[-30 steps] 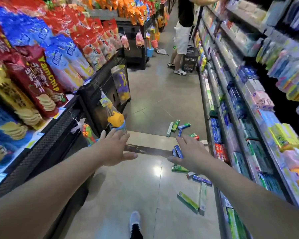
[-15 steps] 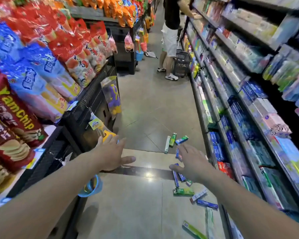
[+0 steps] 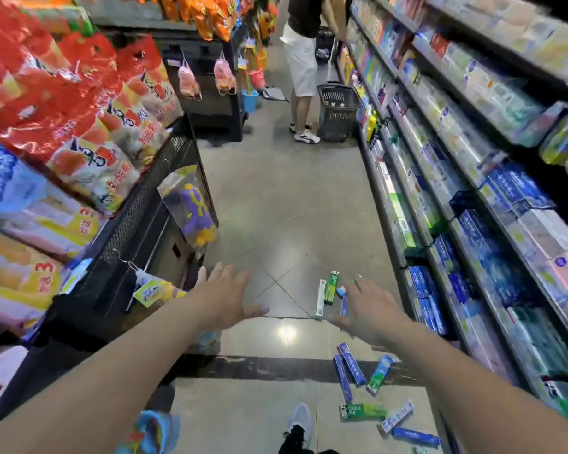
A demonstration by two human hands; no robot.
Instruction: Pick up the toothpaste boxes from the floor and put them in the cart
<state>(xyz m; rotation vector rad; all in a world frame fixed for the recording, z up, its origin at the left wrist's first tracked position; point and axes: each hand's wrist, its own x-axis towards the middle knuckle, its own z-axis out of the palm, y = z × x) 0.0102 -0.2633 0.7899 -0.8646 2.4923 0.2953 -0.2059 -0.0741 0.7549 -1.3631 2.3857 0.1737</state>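
Nearer now — green and blue toothpaste boxes (image 3: 350, 363), scattered flat — both grips wide, empty.

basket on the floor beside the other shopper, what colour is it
Black, with a mesh-like wall; the basket shows in the head view, the only one.

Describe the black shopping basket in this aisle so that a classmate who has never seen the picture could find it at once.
Follow the long shelving on the right side of the aisle to its far end. There a black shopping basket stands on the floor against the shelf foot, beside a person in white shorts. Its dark slatted walls set it apart from the bright blue bucket across the aisle.
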